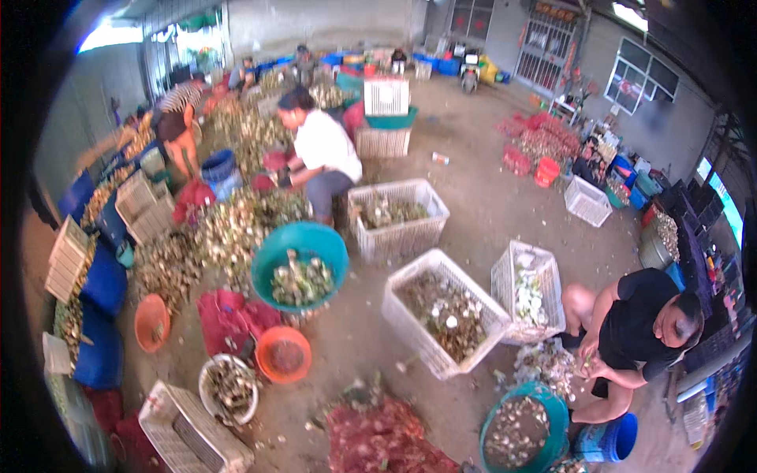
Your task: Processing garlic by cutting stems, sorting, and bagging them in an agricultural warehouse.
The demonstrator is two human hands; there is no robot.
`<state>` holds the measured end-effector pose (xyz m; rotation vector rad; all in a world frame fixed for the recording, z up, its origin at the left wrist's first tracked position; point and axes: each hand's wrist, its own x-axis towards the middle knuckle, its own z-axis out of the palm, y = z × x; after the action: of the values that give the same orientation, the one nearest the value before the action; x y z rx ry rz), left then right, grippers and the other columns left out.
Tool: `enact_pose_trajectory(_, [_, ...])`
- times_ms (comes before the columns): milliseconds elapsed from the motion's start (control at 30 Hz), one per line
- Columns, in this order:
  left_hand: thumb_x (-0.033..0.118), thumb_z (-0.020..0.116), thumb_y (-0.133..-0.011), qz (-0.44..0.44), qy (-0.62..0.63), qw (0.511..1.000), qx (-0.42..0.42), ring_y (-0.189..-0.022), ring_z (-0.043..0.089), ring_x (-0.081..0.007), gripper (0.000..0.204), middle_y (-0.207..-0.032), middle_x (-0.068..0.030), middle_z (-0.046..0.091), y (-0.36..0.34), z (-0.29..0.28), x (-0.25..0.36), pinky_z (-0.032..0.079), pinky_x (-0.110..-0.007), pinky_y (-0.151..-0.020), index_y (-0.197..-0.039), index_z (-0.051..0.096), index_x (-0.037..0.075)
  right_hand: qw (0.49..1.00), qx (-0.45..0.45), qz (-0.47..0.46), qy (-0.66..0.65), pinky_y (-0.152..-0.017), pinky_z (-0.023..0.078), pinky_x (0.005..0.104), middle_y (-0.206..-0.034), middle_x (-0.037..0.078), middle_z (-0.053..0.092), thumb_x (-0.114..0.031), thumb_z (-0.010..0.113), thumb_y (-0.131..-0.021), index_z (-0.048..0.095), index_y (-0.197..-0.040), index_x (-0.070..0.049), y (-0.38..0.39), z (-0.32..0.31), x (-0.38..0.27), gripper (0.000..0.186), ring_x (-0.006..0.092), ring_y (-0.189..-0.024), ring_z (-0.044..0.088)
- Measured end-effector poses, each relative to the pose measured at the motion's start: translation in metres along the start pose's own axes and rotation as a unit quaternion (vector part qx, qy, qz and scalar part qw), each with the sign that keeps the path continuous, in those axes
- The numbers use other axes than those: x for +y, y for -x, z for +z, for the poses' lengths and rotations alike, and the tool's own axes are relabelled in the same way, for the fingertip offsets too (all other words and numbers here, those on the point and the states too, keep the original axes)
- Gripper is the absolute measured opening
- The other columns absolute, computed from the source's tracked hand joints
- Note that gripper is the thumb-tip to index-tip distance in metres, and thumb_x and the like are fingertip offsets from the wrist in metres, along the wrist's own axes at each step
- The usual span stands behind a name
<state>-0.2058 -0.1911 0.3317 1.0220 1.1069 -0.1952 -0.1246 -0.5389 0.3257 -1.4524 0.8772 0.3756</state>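
Note:
Neither of my hands shows in the head view, and no forearm comes into it. Nearest the lower edge lies a red mesh sack (382, 437). To its left are a tipped white plastic crate (177, 437), a white basin (209, 386) holding brownish pieces and an orange basin (284, 355). A teal tub (524, 390) with pale pieces stands at the lower right. Farther ahead, a larger teal tub (264, 276) holds pale, bulb-like produce with green bits, too blurred to name. Beside it sits a white crate (394, 303) full of brownish scraps.
A person in black (643, 315) sits at the right; another in white (323, 142) bends over a produce heap (233, 236). More people are farther back. Crates, a blue bucket (619, 437) and red sacks (544, 134) stand about the concrete floor (473, 189).

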Motion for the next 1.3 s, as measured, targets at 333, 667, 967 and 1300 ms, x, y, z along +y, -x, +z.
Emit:
enact_pose_trajectory(333, [0.014,0.049,-0.089,0.285,-0.175,0.941,-0.047,-0.093,0.057,-0.0237,0.023,-0.095,-0.0138,0.064,0.078,0.006,0.122,0.046,-0.037,-0.085,-0.107,0.059,0.003,0.97,-0.095,-0.194,0.112,-0.074,0.04,0.036,-0.094,0.014,0.053,-0.023,0.046,-0.095,0.05,-0.11,-0.003,0.107,0.042,-0.18,0.025,0.0258,-0.084,0.05])
enact_pose_trajectory(667, [0.022,0.053,-0.095,0.51,-0.191,0.827,-0.14,-0.11,0.047,-0.0145,0.038,-0.121,-0.0154,0.052,0.279,0.046,0.312,0.038,-0.03,-0.097,-0.128,0.048,0.004,0.862,-0.136,-0.488,0.012,-0.049,0.036,0.0238,-0.063,-0.001,0.052,-0.026,0.05,-0.095,0.055,-0.083,-0.005,0.27,0.013,-0.33,0.025,0.0069,-0.055,0.046])
enact_pose_trajectory(967, [0.014,0.052,-0.095,0.442,0.088,0.874,-0.183,-0.066,0.051,-0.0056,0.009,-0.078,0.0043,0.057,0.262,0.081,0.328,0.045,-0.022,-0.061,-0.093,0.058,0.007,0.855,-0.224,-0.455,-0.113,-0.048,0.039,0.0229,-0.064,-0.001,0.053,-0.024,0.051,-0.095,0.057,-0.087,-0.004,0.28,0.0,-0.341,0.023,0.0066,-0.052,0.046])
enact_pose_trajectory(1300, [0.02,0.049,-0.095,0.275,-0.027,0.961,-0.032,-0.06,0.048,-0.0097,0.014,-0.072,0.0015,0.053,0.07,0.019,0.128,0.044,-0.028,-0.058,-0.085,0.054,0.01,0.946,-0.158,-0.197,0.204,-0.054,0.041,0.0247,-0.068,-0.003,0.051,-0.024,0.05,-0.095,0.057,-0.086,-0.007,0.148,0.012,-0.16,0.021,0.0082,-0.059,0.049])
